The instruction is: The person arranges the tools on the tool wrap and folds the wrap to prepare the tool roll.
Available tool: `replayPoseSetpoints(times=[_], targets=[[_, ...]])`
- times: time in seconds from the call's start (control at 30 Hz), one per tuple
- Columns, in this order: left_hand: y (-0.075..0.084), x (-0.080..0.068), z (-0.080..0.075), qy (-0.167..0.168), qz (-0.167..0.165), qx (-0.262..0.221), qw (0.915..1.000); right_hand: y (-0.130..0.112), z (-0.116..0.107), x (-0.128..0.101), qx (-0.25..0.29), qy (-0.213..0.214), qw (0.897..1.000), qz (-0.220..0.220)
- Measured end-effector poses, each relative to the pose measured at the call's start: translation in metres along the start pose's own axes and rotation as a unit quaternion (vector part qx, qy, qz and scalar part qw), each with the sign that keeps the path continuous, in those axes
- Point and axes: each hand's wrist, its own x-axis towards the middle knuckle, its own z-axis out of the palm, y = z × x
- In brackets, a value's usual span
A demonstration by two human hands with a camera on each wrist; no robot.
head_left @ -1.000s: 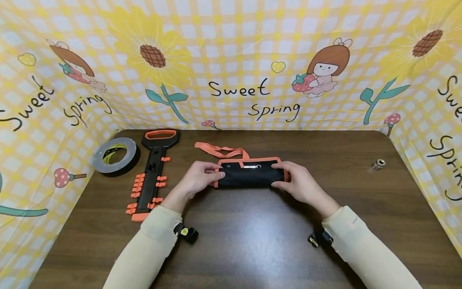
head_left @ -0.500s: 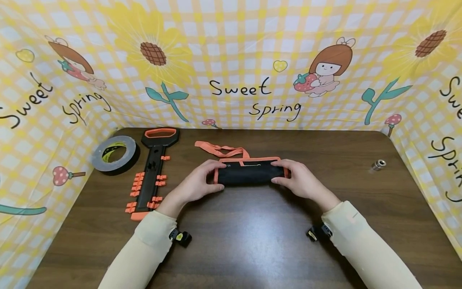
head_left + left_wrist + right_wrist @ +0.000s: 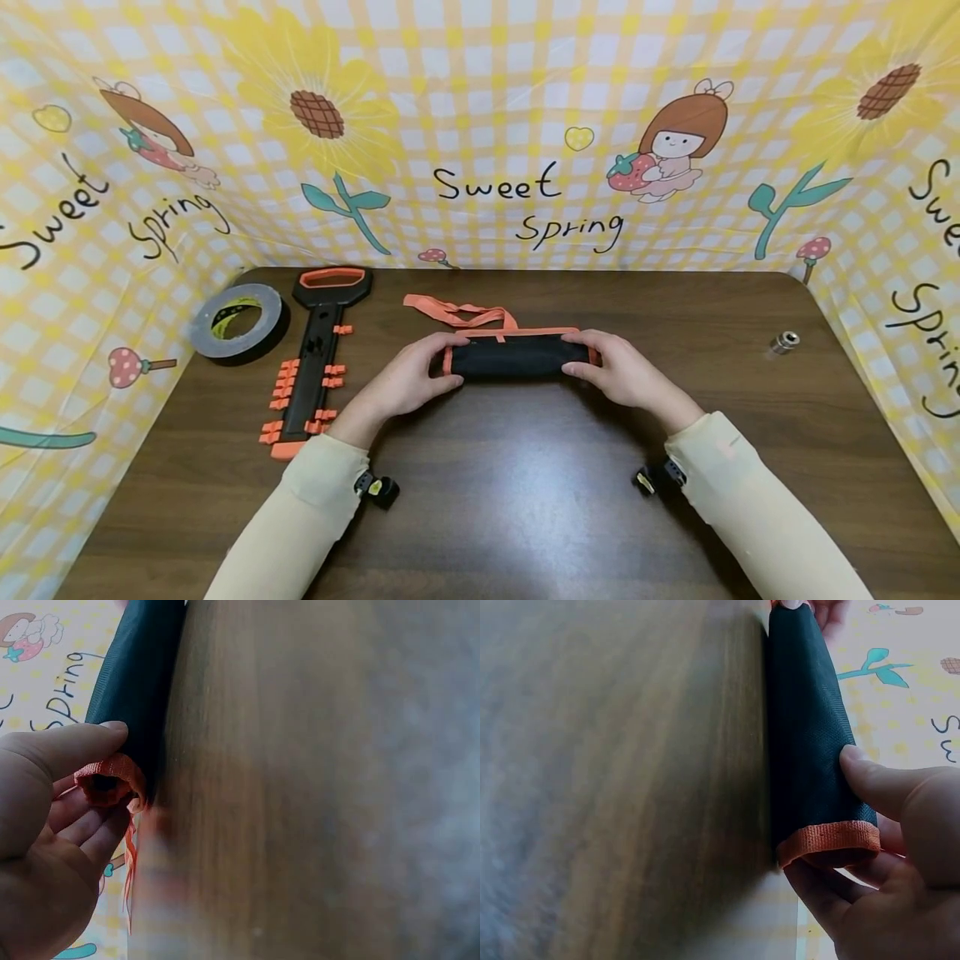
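Note:
A black fabric tool roll with orange trim lies rolled into a tube at mid-table. Its orange tie strap stretches out behind it to the left. My left hand grips the left end, thumb on the near side and fingers round the far side. At the opposite end my right hand holds it the same way. In the left wrist view, the orange-edged end of the tube is hollow, between thumb and fingers. The right wrist view has the thumb pressing the black cloth. Whatever lies inside the roll is hidden.
On the left lies a black rack with orange clips and a handle. A roll of tape sits beyond it at the table's left edge. One small metal socket stands at the right. A printed checked cloth encloses the back and sides.
The tool roll has turned further away from me, and the silver tool that showed at its top is now covered. My left thumb has moved down to the roll's near side.

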Motion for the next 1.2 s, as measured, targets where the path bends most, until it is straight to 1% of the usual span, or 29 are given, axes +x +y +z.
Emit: replayPoseSetpoints(times=[0.07, 0.13, 0.17, 0.2, 0.33, 0.4, 0.53, 0.73, 0.87, 0.93, 1.1, 1.2], targets=[[0.000, 0.001, 0.000, 0.008, 0.016, 0.009, 0.9998, 0.001, -0.001, 0.002, 0.005, -0.005, 1.000, -0.003], [0.000, 0.002, -0.001, 0.012, 0.023, 0.009, 0.9996, 0.002, -0.002, 0.003, 0.008, -0.010, 1.000, -0.005], [0.000, 0.003, -0.001, 0.013, 0.019, 0.007, 0.9997, 0.002, -0.003, 0.004, 0.010, -0.011, 1.000, -0.004], [0.009, 0.003, -0.003, 0.013, 0.000, 0.008, 0.9999, 0.003, -0.003, 0.005, 0.012, -0.010, 1.000, -0.003], [0.008, 0.007, -0.007, 0.005, -0.047, -0.033, 0.9983, 0.005, -0.004, 0.007, 0.013, 0.000, 1.000, -0.006], [0.006, 0.009, -0.008, 0.004, -0.061, -0.050, 0.9969, 0.007, -0.003, 0.008, 0.014, 0.006, 1.000, -0.008], [0.002, 0.013, -0.011, 0.001, -0.067, -0.065, 0.9956, 0.009, -0.004, 0.011, 0.014, 0.010, 1.000, -0.011], [0.000, 0.020, -0.016, -0.003, -0.071, -0.064, 0.9955, 0.009, -0.004, 0.016, 0.011, 0.004, 1.000, 0.002], [-0.002, 0.022, -0.017, -0.007, -0.073, -0.058, 0.9956, 0.010, -0.002, 0.019, 0.023, 0.022, 0.999, 0.027], [-0.003, 0.024, -0.018, -0.009, -0.080, -0.057, 0.9951, 0.011, 0.000, 0.021, 0.028, 0.036, 0.998, 0.033], [-0.005, 0.028, -0.018, -0.017, -0.095, -0.050, 0.9941, 0.009, 0.003, 0.024, 0.022, 0.066, 0.997, 0.037], [-0.006, 0.030, -0.018, -0.019, -0.093, -0.039, 0.9948, 0.006, 0.002, 0.024, 0.024, 0.078, 0.996, 0.038]])
